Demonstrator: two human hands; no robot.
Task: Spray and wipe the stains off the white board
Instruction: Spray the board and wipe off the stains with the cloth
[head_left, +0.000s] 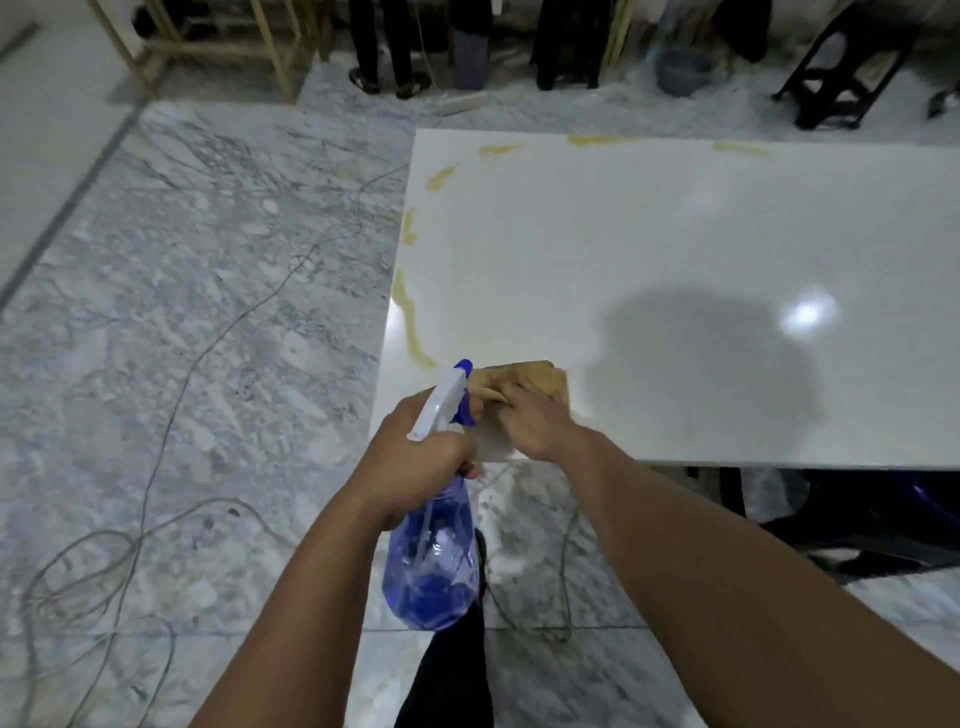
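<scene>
white board (675, 249): glossy white | stains (410, 317): yellowish-tan streaks along left and far edges | cloth (524, 376): tan-yellow | spray bottle (431, 561): translucent blue, white trigger head, blue nozzle | floor (208, 312): grey-white marbled

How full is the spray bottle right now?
Partly full, well under half. In the spray bottle, held by the left hand, darker blue liquid sits only in the bottom section; the clear body above looks empty.

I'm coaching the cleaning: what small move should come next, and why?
Probably slide the cloth under the right hand forward along the white board edge into the yellow streak just ahead.
</scene>
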